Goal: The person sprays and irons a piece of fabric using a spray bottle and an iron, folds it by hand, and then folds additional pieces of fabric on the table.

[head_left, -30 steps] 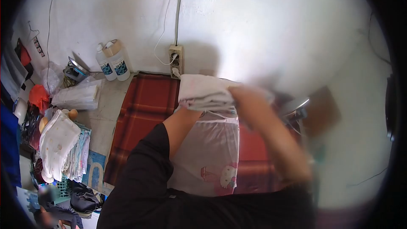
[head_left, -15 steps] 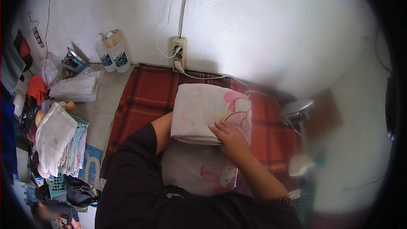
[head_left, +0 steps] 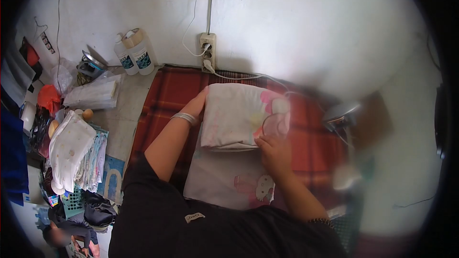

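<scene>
A thick folded white cloth (head_left: 234, 114) with a pink cartoon print lies on a red plaid cover. Below it, nearer my body, is a flat layer of pale fabric (head_left: 224, 172) with a cat-face print; whether both are one piece I cannot tell. My left hand (head_left: 199, 103) is against the far left side of the folded cloth, its fingers mostly hidden by the edge. At the front right corner, my right hand (head_left: 274, 152) has its fingers curled onto the cloth's edge.
The plaid cover (head_left: 162, 100) spreads under the cloth. To the right stands a clothes iron (head_left: 342, 114), its cord running toward a wall power strip (head_left: 208, 52). Left are plastic bottles (head_left: 138, 55), another iron (head_left: 91, 64) and stacked folded cloths (head_left: 71, 148). A person (head_left: 71, 231) sits lower left.
My left hand has come into sight, reaching forward along the cloth's left side. My right hand has slid from the cloth's top to its front right edge. The view has shifted slightly.
</scene>
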`<state>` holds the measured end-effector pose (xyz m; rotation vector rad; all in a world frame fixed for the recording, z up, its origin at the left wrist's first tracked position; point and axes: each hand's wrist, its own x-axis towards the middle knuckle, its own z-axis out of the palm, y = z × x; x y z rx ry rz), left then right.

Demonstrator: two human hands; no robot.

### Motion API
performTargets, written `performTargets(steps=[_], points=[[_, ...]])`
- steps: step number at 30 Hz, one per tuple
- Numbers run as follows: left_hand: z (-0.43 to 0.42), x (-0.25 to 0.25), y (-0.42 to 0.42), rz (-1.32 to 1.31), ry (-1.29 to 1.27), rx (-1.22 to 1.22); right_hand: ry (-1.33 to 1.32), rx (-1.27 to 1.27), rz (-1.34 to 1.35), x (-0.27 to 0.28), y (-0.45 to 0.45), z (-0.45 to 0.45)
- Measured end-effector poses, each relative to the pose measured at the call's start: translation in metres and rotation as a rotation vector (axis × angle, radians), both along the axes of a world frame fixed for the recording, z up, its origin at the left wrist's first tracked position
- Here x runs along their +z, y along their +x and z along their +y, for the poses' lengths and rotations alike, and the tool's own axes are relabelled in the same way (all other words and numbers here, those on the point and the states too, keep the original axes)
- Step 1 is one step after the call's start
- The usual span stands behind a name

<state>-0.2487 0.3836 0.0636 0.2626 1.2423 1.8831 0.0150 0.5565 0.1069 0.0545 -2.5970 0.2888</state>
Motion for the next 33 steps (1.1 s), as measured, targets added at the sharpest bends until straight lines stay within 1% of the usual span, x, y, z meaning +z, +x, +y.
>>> performTargets(steps=[1, 2, 3, 4, 6, 7, 8, 9, 11, 13, 14, 16, 17, 18, 19, 20, 21, 23, 24, 25, 27, 28, 30, 31, 32, 33], points=[[0.005, 0.002, 0.003, 0.102, -0.127, 0.085, 0.001, 0.005, -0.004, 0.003, 0.003, -0.001], [0.007, 0.009, 0.009, 0.100, -0.125, 0.090, -0.029, 0.001, -0.149, 0.005, 0.004, -0.002], [0.008, 0.022, 0.015, 0.446, -0.437, 0.121, -0.055, -0.004, -0.289, 0.010, 0.004, -0.002], [0.009, 0.031, 0.018, 0.792, -0.750, 0.152, -0.047, -0.001, -0.282, 0.016, 0.009, -0.005], [0.009, 0.020, 0.015, 0.833, -0.737, 0.176, -0.052, 0.052, -0.831, 0.033, 0.025, -0.013], [0.010, 0.011, 0.015, 0.868, -0.732, 0.192, -0.045, 0.051, -0.826, 0.047, 0.026, -0.011], [0.011, 0.011, 0.023, 0.883, -0.721, 0.277, -0.123, -0.010, -0.825, 0.065, 0.025, -0.009], [0.013, 0.014, 0.037, 0.883, -0.720, 0.272, -0.206, -0.073, -0.826, 0.081, 0.023, -0.007], [0.019, 0.030, 0.073, 1.668, -0.906, 0.455, -0.192, -0.212, -0.593, 0.115, -0.004, 0.000], [0.032, 0.045, 0.106, 1.811, -0.819, 0.066, -0.224, -0.062, 0.017, 0.100, -0.044, 0.015], [0.036, 0.037, 0.121, 1.810, -0.826, 0.058, -0.232, -0.061, 0.014, 0.086, -0.062, 0.018], [0.039, 0.020, 0.138, 1.766, -0.912, -0.222, 0.088, -0.131, 0.108, 0.051, -0.098, 0.020], [0.038, 0.012, 0.135, 1.772, -0.924, -0.221, 0.081, -0.126, 0.116, 0.016, -0.104, 0.028], [0.037, 0.003, 0.129, 1.701, -0.929, -0.259, 0.118, -0.172, 0.005, -0.027, -0.102, 0.042], [0.037, -0.005, 0.124, 1.632, -0.932, -0.293, 0.158, -0.217, -0.104, -0.048, -0.102, 0.050], [0.040, -0.001, 0.122, 1.567, -0.964, -0.290, 0.160, -0.211, -0.092, -0.046, -0.105, 0.050], [0.043, 0.002, 0.117, 1.566, -0.967, -0.275, 0.146, -0.198, -0.088, -0.043, -0.107, 0.053], [0.040, 0.005, 0.128, 1.492, -1.058, -0.345, 0.115, -0.192, -0.128, -0.047, -0.094, 0.049], [0.039, 0.014, 0.130, 1.457, -1.087, -0.394, 0.118, -0.172, -0.157, -0.042, -0.096, 0.049], [0.040, 0.023, 0.126, 1.464, -1.080, -0.390, 0.130, -0.152, -0.173, -0.034, -0.100, 0.051], [0.042, 0.040, 0.109, 1.293, -1.079, -0.416, 0.152, -0.157, -0.175, -0.019, -0.094, 0.040], [0.041, 0.040, 0.100, 1.296, -1.075, -0.405, 0.140, -0.192, -0.222, -0.010, -0.084, 0.028], [0.038, 0.028, 0.085, 1.771, -1.072, 0.003, 0.133, -0.222, -0.279, -0.014, -0.056, 0.010], [0.035, 0.017, 0.074, 1.762, -1.072, -0.003, 0.184, -0.115, -0.340, -0.024, -0.034, 0.000], [0.032, 0.001, 0.063, 1.687, -1.080, -0.059, 0.227, -0.010, -0.404, -0.031, -0.020, -0.006], [0.028, -0.009, 0.059, 1.615, -1.084, -0.115, 0.217, -0.016, -0.416, -0.033, -0.013, -0.006]])
